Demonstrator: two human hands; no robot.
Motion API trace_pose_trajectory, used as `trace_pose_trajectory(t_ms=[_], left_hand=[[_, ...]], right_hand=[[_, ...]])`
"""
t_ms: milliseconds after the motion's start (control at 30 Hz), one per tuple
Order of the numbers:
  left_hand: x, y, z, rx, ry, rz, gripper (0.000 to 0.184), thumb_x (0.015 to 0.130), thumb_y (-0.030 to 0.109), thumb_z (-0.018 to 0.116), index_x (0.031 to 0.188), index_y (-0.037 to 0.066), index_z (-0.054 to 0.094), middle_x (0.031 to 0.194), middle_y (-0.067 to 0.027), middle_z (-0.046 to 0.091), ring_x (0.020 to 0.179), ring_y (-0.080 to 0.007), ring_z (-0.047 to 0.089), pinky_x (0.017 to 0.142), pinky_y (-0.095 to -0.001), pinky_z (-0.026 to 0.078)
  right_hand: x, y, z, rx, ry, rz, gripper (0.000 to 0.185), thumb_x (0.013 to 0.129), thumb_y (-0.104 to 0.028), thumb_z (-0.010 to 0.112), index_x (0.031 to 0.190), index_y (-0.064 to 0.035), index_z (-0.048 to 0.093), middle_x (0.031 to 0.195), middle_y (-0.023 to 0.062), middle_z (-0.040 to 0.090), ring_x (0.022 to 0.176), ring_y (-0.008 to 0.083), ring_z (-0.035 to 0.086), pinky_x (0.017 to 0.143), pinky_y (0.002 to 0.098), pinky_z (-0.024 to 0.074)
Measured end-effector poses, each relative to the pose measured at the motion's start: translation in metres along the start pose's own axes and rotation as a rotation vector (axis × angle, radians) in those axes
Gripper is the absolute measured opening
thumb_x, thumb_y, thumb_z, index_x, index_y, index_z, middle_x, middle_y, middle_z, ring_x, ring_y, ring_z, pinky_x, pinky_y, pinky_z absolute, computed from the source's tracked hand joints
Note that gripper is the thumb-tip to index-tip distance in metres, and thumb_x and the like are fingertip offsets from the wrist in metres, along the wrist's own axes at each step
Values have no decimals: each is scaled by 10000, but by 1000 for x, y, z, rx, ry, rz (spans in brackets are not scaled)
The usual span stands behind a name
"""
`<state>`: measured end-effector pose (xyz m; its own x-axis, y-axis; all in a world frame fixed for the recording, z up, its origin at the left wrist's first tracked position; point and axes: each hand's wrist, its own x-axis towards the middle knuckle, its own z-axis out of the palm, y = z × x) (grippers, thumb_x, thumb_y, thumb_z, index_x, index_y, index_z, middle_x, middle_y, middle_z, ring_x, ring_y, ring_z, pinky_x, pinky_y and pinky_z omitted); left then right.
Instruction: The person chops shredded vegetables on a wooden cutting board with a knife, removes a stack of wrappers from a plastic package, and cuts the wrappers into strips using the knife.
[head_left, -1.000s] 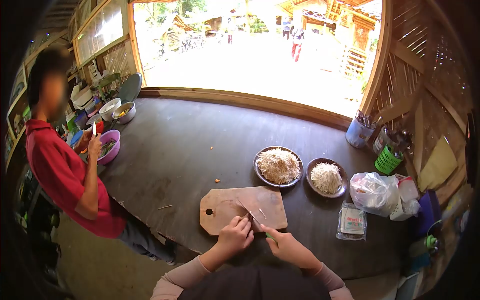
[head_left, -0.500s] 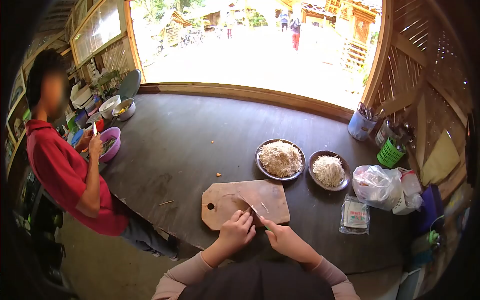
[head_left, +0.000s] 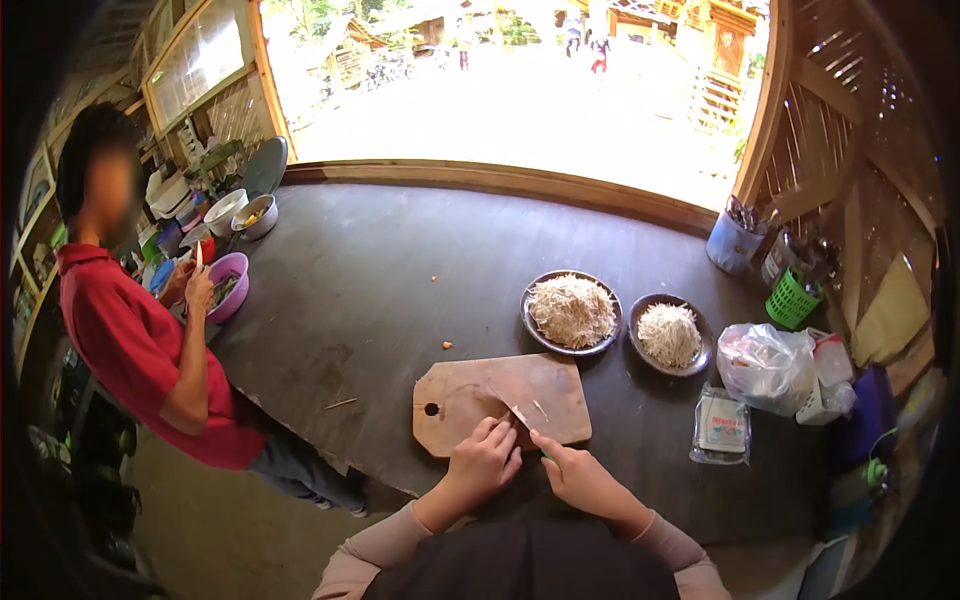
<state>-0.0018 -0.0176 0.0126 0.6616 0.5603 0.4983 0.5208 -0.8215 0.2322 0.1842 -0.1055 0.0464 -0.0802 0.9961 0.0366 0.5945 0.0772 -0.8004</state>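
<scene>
Pale strips are heaped high on the larger plate, and a lower heap is held by the smaller plate beside it; judged by these two piles, a fair amount of cutting has been done. Both plates are set on the table, just beyond the board and to its right. On the board, only a few loose bits can be made out near the blade, not gathered onto either plate. The knife is gripped by its green handle in the right hand, its blade slanted over the board close to the other fingers. The left hand is curled, with its fingertips brought down at the near part of the board beside the blade; a small piece seems to be steadied there, but whether it is firmly pinched cannot be told. The work therefore appears unfinished, though how much is left uncut is not shown. A clear bag and a flat packet are placed farther right, untouched. At the left, another knife is held upright by a co-worker.
</scene>
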Motion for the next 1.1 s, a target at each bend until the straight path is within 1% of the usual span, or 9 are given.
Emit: trace_pose_trajectory(t_ms=[100, 200, 400, 467, 600, 800, 867, 967, 1100], left_hand=[[0, 0, 1, -8, -8, -15, 315, 852, 211, 648, 1077, -7, 679, 1176, -138, 672, 1102, -288, 606, 852, -365, 550], [1, -1, 2, 1, -20, -33, 313, 853, 212, 650, 1077, -5, 679, 1177, -140, 673, 1107, -289, 606, 868, -368, 545], [-1, -1, 2, -14, -6, -30, 319, 858, 214, 651, 1087, -6, 679, 1176, -142, 674, 1119, -298, 604, 904, -371, 531], [-3, -4, 6, 4, -24, -24, 325, 858, 216, 656, 1095, -6, 679, 1181, -143, 673, 1124, -301, 603, 908, -373, 531], [-1, 0, 1, -21, -10, -22, 323, 856, 217, 661, 1091, -4, 682, 1172, -142, 676, 1123, -300, 605, 906, -379, 533], [-2, -2, 6, 18, -24, -24, 316, 861, 219, 645, 1081, -5, 681, 1202, -146, 663, 1139, -293, 593, 908, -366, 532], [0, 1, 3, -12, 0, -25, 319, 846, 219, 672, 1079, 3, 685, 1163, -145, 676, 1127, -304, 605, 894, -388, 538], [0, 1, 2, -7, -9, -33, 313, 845, 216, 670, 1072, 1, 687, 1151, -147, 677, 1126, -306, 605, 897, -391, 536], [-3, -2, 6, 2, 7, -17, 315, 846, 217, 669, 1071, -2, 687, 1145, -150, 678, 1124, -311, 604, 905, -392, 531]], right_hand=[[0, -3, -3, -16, 16, -37, 462, 936, -67, 549, 1395, -41, 502, 1079, 316, 644, 986, 455, 647, 850, 469, 528], [-3, -10, -11, -31, -64, 24, 471, 932, -58, 552, 1398, -34, 495, 1057, 313, 650, 964, 459, 648, 842, 471, 530], [1, -4, -1, -30, -1, -26, 476, 935, -66, 560, 1404, -30, 491, 1040, 308, 653, 944, 457, 652, 829, 472, 532], [-4, -10, -7, -117, -86, 27, 468, 939, -56, 554, 1402, -29, 494, 1050, 307, 654, 963, 453, 651, 830, 465, 533], [3, 3, 3, -55, 4, -16, 470, 937, -42, 551, 1404, -28, 494, 1055, 304, 655, 966, 452, 650, 833, 460, 533], [1, 0, -1, -36, -51, 34, 471, 935, -41, 554, 1402, -26, 498, 1059, 303, 656, 970, 448, 651, 832, 454, 535], [5, 4, 3, -16, -2, -16, 475, 934, -41, 555, 1405, -31, 496, 1052, 302, 656, 947, 451, 652, 816, 453, 537], [2, -5, -6, -24, -56, 11, 478, 932, -39, 554, 1407, -37, 496, 1032, 300, 656, 914, 453, 654, 796, 458, 537], [2, 4, 2, -2, -13, 3, 475, 932, -46, 559, 1404, -47, 501, 1001, 301, 658, 890, 452, 658, 788, 463, 533]])
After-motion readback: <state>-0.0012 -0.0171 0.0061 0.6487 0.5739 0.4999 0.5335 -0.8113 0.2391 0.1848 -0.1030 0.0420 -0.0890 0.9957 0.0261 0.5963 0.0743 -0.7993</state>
